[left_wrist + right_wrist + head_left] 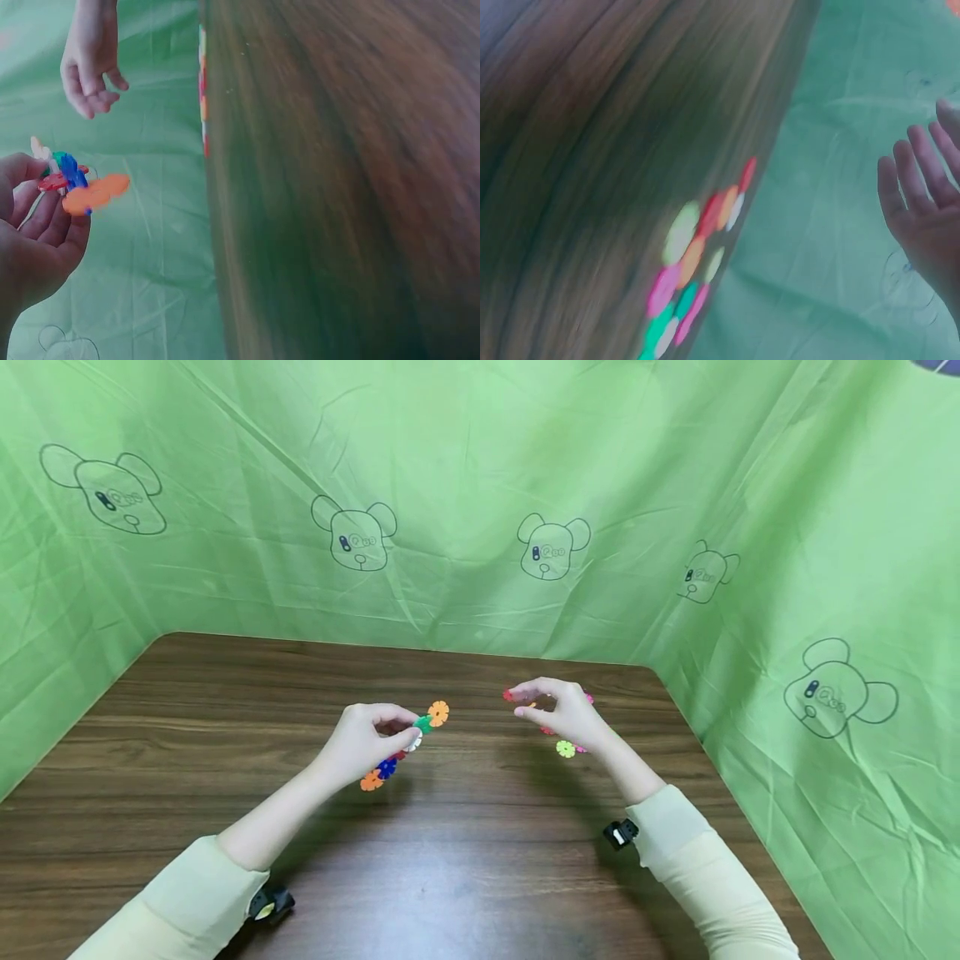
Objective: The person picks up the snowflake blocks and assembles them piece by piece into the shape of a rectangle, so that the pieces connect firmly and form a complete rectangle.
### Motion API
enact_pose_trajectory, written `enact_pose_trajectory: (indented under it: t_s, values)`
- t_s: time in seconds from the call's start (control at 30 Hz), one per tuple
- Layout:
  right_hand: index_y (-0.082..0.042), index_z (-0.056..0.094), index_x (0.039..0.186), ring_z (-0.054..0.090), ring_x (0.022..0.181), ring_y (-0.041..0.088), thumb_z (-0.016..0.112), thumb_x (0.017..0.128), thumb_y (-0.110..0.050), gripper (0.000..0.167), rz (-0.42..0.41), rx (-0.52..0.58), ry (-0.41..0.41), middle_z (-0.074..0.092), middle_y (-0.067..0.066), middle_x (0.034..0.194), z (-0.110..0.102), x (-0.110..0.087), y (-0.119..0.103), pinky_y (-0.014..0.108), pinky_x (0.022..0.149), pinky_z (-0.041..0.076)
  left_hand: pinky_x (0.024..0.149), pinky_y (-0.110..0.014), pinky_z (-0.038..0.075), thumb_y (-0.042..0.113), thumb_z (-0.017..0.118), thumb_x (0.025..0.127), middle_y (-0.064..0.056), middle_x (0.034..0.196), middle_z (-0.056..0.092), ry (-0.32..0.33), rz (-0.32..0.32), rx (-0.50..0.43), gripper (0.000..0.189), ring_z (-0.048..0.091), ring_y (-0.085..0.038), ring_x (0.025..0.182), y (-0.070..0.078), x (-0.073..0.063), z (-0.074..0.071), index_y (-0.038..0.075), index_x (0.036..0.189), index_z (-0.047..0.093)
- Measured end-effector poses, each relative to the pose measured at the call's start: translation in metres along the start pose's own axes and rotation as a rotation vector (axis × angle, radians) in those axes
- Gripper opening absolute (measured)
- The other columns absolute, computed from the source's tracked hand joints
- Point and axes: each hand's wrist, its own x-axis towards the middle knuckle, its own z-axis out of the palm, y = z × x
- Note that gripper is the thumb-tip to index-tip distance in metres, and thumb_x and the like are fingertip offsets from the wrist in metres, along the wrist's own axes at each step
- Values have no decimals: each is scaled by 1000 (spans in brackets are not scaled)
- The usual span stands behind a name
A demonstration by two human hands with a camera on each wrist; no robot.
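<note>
My left hand pinches a chain of notched plastic snowflake discs between thumb and fingers, held over the table. An orange disc forms its far end, with green, white, red and blue ones along it and another orange disc at the near end. To the right, my right hand hovers with relaxed, parted fingers and nothing between them. Beneath it lie several loose discs, among them a light green disc, a pink disc and a red disc. In the head view the hand partly hides these discs.
The brown wooden table meets a green cloth curtain along its back and sides. A small black device sits by the right cuff and another black device by the left cuff.
</note>
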Motion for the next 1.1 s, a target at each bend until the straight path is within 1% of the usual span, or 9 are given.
enact_pose_trajectory:
  t_s: [0.1,0.2,0.3,0.43,0.6,0.73,0.83,1.0,1.1]
  values:
    - [-12,68,111,63,94,10,75,82,-19,31,-18,-65,-50,69,3,108,-5,-2,28,34,82,51,58,-28,54,16,70,85,-2,71,68,-9,-12,1,7,64,-17,60,-3,-1,-3,11,89,72]
    - [-10,67,112,63,98,15,76,81,-20,34,-37,-149,-79,69,3,109,-10,-5,51,43,90,48,57,-29,54,16,70,86,-3,69,67,-14,-25,10,6,62,-17,59,-6,-3,-6,12,88,72]
    - [-9,67,114,60,105,20,76,81,-21,36,0,-219,-107,68,3,111,-14,-9,71,44,93,46,56,-30,54,17,69,86,-8,70,67,-16,-40,7,4,62,-18,59,-7,-3,-9,14,88,71]
    - [-8,66,115,54,115,25,74,82,-20,36,58,-302,-156,66,3,115,-17,-11,92,46,99,40,56,-29,54,18,70,86,-9,72,68,-10,-46,10,4,62,-18,60,-8,-2,-10,14,88,72]
    - [-5,67,113,55,114,29,75,81,-13,34,32,-379,-204,66,8,113,-16,-11,106,48,101,39,54,-29,52,17,68,86,-3,68,65,-4,-43,25,3,59,-16,58,-8,-2,-9,15,87,71]
    - [-4,68,110,56,111,31,76,79,-13,33,0,-421,-228,66,11,111,-14,-10,117,51,100,38,50,-29,50,14,66,86,-4,64,62,-13,-55,-10,5,57,-17,55,-7,-1,-8,11,87,70]
    - [-4,69,109,56,110,31,76,79,-15,32,1,-438,-249,66,12,110,-13,-9,124,51,99,38,47,-27,47,11,64,86,-5,62,60,-15,-68,-33,5,55,-16,54,-8,1,-7,9,86,69]
    - [-6,70,105,57,107,29,76,79,-17,28,21,-424,-264,66,10,107,-11,-8,131,48,97,41,45,-25,43,7,62,87,-6,62,57,-20,-77,-58,7,52,-15,53,-5,3,-6,10,85,67]
    - [-8,71,101,57,108,28,77,79,-19,25,53,-416,-257,66,8,105,-11,-6,133,48,98,40,47,-26,45,7,61,87,-6,64,57,-23,-76,-71,7,54,-16,55,-4,3,-5,10,86,67]
